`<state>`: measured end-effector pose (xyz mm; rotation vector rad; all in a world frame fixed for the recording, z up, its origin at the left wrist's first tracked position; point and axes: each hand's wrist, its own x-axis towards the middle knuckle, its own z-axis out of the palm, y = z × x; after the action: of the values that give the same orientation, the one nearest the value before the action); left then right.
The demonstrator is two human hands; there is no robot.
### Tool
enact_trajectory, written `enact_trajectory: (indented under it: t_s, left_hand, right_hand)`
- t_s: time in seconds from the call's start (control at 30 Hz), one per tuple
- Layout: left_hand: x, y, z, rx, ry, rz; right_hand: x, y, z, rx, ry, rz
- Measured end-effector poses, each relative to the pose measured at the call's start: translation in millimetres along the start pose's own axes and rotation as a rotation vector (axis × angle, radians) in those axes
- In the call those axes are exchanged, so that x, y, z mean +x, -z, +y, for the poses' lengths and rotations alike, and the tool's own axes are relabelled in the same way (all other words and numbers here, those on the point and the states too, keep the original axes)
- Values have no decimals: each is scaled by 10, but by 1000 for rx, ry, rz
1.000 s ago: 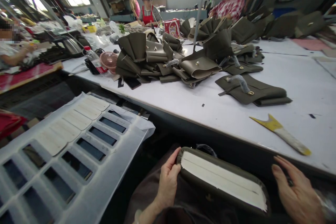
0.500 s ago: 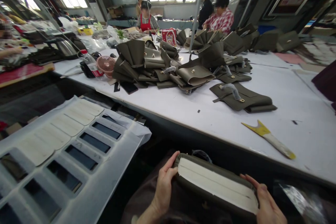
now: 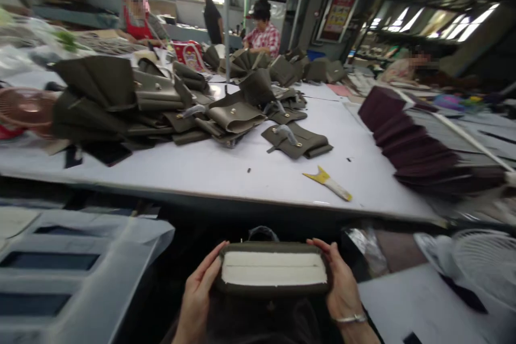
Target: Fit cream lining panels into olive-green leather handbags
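Note:
Between my two hands is a dark olive bag point(image 3: 278, 247), its white block-like inside facing up toward me. My left hand point(image 3: 201, 287) grips its left end, fingers along the side and thumb near the top edge. At the right end, my right hand point(image 3: 342, 285), with a bracelet on the wrist, holds the other side. A plastic-wrapped handle point(image 3: 263, 233) shows behind the bag's far edge. Farther off, on the white table point(image 3: 193, 172), lie a flat olive bag piece point(image 3: 298, 140) and a yellow-ended tool point(image 3: 328, 184).
Many olive bag pieces point(image 3: 100, 83) are heaped across the table. Dark purple pieces point(image 3: 411, 145) stand at the right. A translucent tray point(image 3: 108, 269) is at lower left, a white fan point(image 3: 486, 258) at lower right. Several people are beyond the table.
The view has turned to the right. The bag now sits level and nearer the middle, where it was slanted at the right before. Both hands still hold it.

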<state>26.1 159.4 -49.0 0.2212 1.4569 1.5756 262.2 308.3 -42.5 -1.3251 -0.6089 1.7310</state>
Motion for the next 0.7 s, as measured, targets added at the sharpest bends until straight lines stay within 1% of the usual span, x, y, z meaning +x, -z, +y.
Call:
enact_trajectory:
  t_s: [0.07,0.17,0.27,0.37,0.47,0.6,0.7]
  left_hand:
    - [101,26,34,59,24,-32]
    - [204,48,11,150,-10,-85]
    - [230,56,-35,214,-40,-83]
    - [231,50,-40,253,-65,-73]
    - [223,42,9,224,-41,-91]
    - [231,66,99,103,13,-208]
    - [276,101,144,47,21,-243]
  right_hand:
    - [12,40,-29,12,7,-28]
    - [6,74,-26,-5,29,-71]
    - [7,82,30,-47,50,-108]
    - [40,86,78,-87,81,-113]
    - [51,100,70,-106,73,-126]
    - [53,131,35,-140,5,-138]
    - [96,135,40,-152,-48,-111]
